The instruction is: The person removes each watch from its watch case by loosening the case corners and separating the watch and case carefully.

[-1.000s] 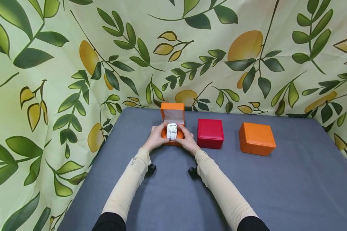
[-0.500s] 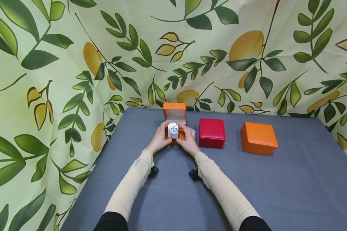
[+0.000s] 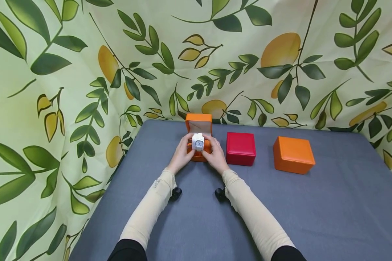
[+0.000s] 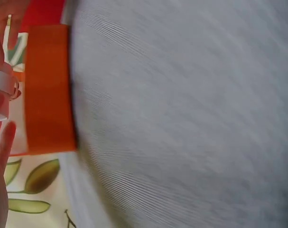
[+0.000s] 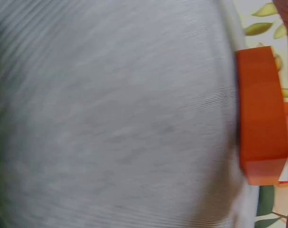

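Note:
A white watch with a squarish dial is held between both hands over an open orange box. My left hand grips it from the left, with fingers at its upper end and the thumb near its lower end. From the right, my right hand grips it in the same way. The box lid stands raised behind the watch, showing a pale lining. In the left wrist view, the white strap appears at the left edge, above the front wall of the box. The right wrist view shows mostly the box wall.
Just right of the open box sits a closed red box. Farther right is a closed orange box, turned slightly. All rest on a grey cloth-covered table. A leaf-patterned curtain hangs behind and along the left.
The watch has tilted in the hands, so less strap shows below the dial and more of the box's orange inside shows around it. The head view has shifted slightly; the closed boxes stay put.

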`<state>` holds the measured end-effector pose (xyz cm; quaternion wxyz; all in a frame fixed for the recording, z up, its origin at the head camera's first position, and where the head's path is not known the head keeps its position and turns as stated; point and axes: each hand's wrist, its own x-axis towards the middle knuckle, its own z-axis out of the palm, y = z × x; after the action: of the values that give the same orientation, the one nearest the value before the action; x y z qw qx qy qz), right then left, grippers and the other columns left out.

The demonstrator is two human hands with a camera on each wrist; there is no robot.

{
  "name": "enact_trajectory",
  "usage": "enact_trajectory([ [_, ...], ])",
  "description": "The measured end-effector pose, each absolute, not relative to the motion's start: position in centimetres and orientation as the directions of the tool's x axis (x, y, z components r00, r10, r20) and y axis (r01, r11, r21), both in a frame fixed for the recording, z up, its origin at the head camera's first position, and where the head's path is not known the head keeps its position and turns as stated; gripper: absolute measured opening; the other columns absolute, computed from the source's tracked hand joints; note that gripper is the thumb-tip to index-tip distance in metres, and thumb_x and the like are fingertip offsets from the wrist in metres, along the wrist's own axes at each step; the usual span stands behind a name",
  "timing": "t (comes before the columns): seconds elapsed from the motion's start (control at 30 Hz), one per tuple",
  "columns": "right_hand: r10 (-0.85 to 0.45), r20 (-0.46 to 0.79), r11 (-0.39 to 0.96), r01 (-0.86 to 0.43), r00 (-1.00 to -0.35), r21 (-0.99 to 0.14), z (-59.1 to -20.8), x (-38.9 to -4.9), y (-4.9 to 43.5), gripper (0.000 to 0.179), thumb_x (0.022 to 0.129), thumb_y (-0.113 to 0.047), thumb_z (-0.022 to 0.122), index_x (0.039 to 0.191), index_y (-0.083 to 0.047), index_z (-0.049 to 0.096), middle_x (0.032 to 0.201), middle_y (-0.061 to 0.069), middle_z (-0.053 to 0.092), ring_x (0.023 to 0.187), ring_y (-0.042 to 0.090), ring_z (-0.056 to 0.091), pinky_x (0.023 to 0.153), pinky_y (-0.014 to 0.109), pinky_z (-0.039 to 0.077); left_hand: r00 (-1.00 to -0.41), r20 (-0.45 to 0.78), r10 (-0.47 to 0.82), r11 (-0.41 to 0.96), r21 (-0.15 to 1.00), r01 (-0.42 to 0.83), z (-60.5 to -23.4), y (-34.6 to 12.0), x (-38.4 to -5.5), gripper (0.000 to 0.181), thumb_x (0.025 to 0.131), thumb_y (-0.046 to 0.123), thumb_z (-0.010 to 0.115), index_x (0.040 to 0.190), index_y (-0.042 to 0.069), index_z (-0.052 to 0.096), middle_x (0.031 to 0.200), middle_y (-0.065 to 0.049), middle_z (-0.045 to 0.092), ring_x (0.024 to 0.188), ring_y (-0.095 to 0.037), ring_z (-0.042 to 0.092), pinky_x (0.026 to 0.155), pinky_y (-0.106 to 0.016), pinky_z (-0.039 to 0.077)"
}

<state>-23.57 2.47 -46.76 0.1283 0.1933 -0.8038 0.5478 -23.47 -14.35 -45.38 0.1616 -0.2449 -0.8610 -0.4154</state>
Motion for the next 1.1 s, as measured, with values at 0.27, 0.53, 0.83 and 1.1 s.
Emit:
enact_trajectory([
  [0.27, -0.173, 0.251, 0.044, -0.262, -0.952, -0.964, -43.7, -21.4, 3.4, 0.065, 0.081, 0.005, 0.062, 0.14, -0.011, 0.041, 0.129, 0.02, 0.042, 0.119, 0.039, 0.049, 0.104, 0.049, 0.038, -0.909, 0.275, 0.313, 0.342, 0.86, 0.378, -41.7, -13.8, -21.6, 0.065, 0.083, -0.009, 0.061, 0.141, 0.006, 0.036, 0.139, -0.022, 0.043, 0.116, -0.038, 0.052, 0.092, -0.047, 0.049],
  [0.53, -0.222, 0.19, -0.019, -0.19, -0.956, -0.982, -44.9, -19.9, 5.4, 0.071, 0.077, 0.007, 0.066, 0.141, -0.009, 0.04, 0.121, 0.015, 0.045, 0.105, 0.022, 0.051, 0.094, 0.036, 0.049, -0.931, 0.059, 0.36, 0.075, 0.993, 0.092, -43.8, -13.7, -20.7, 0.074, 0.08, -0.005, 0.067, 0.144, 0.012, 0.035, 0.134, -0.021, 0.045, 0.111, -0.031, 0.054, 0.086, -0.027, 0.05],
  [0.83, -0.314, 0.145, -0.03, -0.142, -0.938, -0.989, -46.9, -18.6, 7.3, 0.074, 0.076, 0.006, 0.068, 0.142, -0.012, 0.039, 0.121, 0.017, 0.047, 0.097, 0.018, 0.052, 0.08, 0.017, 0.051, -0.913, 0.059, 0.403, -0.136, 0.991, 0.004, -47.5, -13.1, -19.4, 0.079, 0.078, -0.005, 0.069, 0.145, 0.009, 0.03, 0.119, -0.009, 0.049, 0.096, -0.012, 0.058, 0.077, -0.023, 0.052],
  [1.1, -0.324, 0.103, -0.049, -0.093, -0.94, -0.995, -47.6, -17.7, 7.7, 0.075, 0.076, 0.007, 0.067, 0.142, -0.011, 0.038, 0.124, 0.022, 0.044, 0.097, 0.022, 0.051, 0.081, 0.016, 0.051, -0.909, 0.081, 0.409, -0.213, 0.977, -0.009, -48.9, -12.6, -18.6, 0.079, 0.076, -0.005, 0.07, 0.144, 0.006, 0.03, 0.118, -0.003, 0.05, 0.096, -0.011, 0.061, 0.077, -0.025, 0.053],
])
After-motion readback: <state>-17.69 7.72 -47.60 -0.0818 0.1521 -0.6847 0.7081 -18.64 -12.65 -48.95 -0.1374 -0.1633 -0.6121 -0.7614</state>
